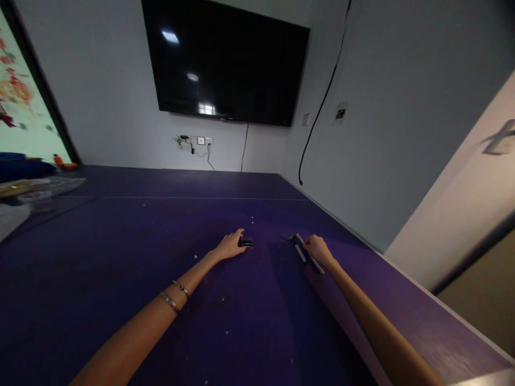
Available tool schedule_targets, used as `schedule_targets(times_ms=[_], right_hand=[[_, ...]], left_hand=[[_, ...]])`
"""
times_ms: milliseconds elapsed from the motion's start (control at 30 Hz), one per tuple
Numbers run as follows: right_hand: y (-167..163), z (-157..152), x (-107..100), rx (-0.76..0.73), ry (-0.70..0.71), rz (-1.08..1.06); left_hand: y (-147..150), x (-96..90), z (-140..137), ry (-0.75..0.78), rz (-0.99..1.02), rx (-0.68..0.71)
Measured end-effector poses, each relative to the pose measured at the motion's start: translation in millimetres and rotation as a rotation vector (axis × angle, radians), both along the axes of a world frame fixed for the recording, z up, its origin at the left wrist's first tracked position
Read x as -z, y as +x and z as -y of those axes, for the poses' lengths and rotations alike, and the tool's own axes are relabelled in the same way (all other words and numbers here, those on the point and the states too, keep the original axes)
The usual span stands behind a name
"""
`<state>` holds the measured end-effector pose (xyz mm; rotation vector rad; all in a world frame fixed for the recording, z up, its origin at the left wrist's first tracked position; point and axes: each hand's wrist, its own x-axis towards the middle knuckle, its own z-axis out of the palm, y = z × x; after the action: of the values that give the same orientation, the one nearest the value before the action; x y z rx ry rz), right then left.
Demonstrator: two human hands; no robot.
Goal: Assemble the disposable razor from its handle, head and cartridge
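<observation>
My left hand (pixel 230 245) is closed around one end of a small black object (pixel 247 243) with a shiny edge, low over the purple tabletop. Its exact kind is too small to make out. To the right, my right hand (pixel 317 248) pinches a long, thin, dark and silver tool (pixel 317 265) with a short crosswise head at its far end. A pale strip (pixel 300 253) runs beside the tool's near-parallel bar, left of my fingers. I cannot tell whether strip and bar are one piece.
The purple tabletop (pixel 225 305) carries scattered white bits. Plastic bags (pixel 44 187) and dark blue cloth (pixel 24 169) lie at the far left, near an orange item (pixel 64 163). A black cable (pixel 322 102) hangs along the right wall; a television (pixel 229 64) hangs behind.
</observation>
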<state>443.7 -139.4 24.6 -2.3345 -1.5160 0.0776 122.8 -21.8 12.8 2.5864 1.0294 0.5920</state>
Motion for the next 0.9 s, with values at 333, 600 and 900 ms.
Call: schedule_targets(times_ms=[333, 600, 900], right_hand=[[-6, 11, -15, -0.036, 0.03, -0.014], [-32, 19, -48, -0.262, 0.149, -0.033], [-91, 32, -53, -0.689, 0.042, -0.117]], left_hand=[[-2, -7.9, 7, -0.041, 0.046, 0.006], [3, -20.4, 20, -0.056, 0.167, 0.085], [27, -45.2, 73, 0.018, 0.15, 0.242]])
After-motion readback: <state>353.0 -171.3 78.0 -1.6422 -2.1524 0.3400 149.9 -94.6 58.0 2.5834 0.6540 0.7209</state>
